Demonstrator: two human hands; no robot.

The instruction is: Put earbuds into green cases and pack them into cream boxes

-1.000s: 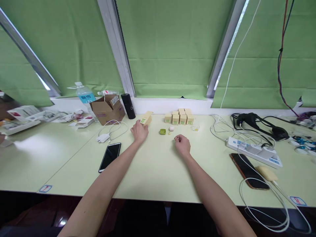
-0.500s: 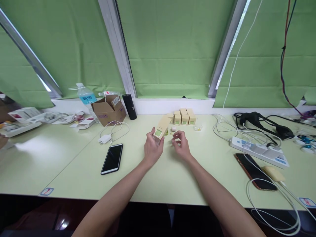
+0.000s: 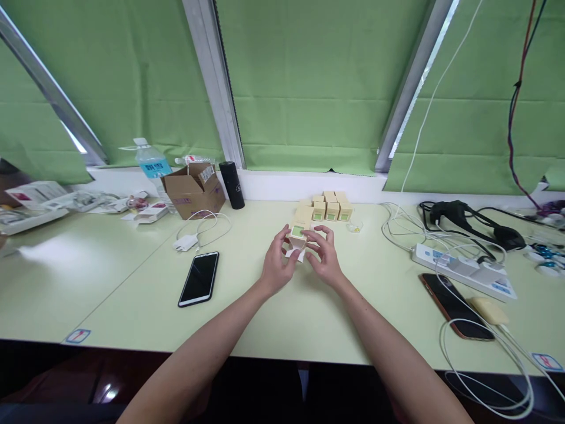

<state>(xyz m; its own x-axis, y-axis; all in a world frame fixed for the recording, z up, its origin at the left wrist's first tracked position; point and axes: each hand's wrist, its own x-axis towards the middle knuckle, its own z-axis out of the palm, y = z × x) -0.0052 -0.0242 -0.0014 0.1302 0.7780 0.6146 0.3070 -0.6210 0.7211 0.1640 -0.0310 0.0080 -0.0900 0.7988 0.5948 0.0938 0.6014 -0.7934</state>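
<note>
Held box [image 3: 298, 231]: pale tan, green panel edged white | grouped boxes [image 3: 332, 208]: tan, green panels | worktop [image 3: 247, 330]: pale yellow-green | blinds [image 3: 304, 88]: green | carton [image 3: 189, 201]: brown, purple print | flask [image 3: 232, 185]: black | bottle [image 3: 154, 168]: clear, blue label | power strip [image 3: 426, 254]: white

Pale greenish tabletop [image 3: 291, 330] under the fingers [image 3: 316, 240], green blinds [image 3: 304, 88] past them split by slanted grey frames [image 3: 215, 82], plus a glare patch [image 3: 66, 250] way left of them.
</note>
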